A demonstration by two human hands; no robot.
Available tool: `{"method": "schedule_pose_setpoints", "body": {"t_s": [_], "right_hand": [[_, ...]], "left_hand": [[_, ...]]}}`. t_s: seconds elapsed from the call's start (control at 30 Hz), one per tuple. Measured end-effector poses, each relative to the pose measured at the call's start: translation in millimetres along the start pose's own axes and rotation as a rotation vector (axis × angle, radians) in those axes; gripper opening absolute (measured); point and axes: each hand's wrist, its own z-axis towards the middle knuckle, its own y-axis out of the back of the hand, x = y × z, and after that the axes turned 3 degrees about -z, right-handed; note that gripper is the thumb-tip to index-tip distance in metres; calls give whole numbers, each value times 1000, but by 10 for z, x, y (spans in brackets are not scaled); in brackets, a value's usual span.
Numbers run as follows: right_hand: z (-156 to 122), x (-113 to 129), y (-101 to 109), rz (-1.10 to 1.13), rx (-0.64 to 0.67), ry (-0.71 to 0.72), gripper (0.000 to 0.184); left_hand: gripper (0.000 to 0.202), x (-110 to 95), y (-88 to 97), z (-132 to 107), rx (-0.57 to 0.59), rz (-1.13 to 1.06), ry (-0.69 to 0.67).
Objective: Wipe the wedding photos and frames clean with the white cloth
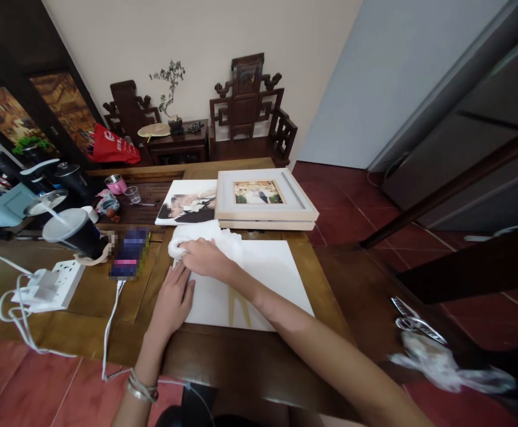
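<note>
A white flat panel (267,279) lies on the wooden table (85,320) in front of me. My right hand (207,258) is closed on a white cloth (205,236) and presses it on the panel's far left corner. My left hand (173,301) lies flat with fingers stretched out on the panel's left edge, holding it down. Just beyond the cloth sit a stack of pale picture frames (263,200) and a loose photo print (187,203).
A phone (129,252) on a cable, a white power strip (51,286), a dark lidded cup (74,231) and small cups stand at the left. Scissors (414,320) and crumpled plastic (445,365) lie on the dark bench at right. Carved chairs stand behind.
</note>
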Motion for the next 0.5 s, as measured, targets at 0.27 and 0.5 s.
{"method": "schedule_pose_setpoints", "body": {"t_s": [0.27, 0.5], "right_hand": [[-525, -760, 233, 32, -53, -123, 41], [-1156, -1113, 113, -31, -85, -146, 39]], "left_hand": [[47, 43, -44, -13, 0, -20, 1], [47, 46, -54, -17, -8, -22, 2]]}}
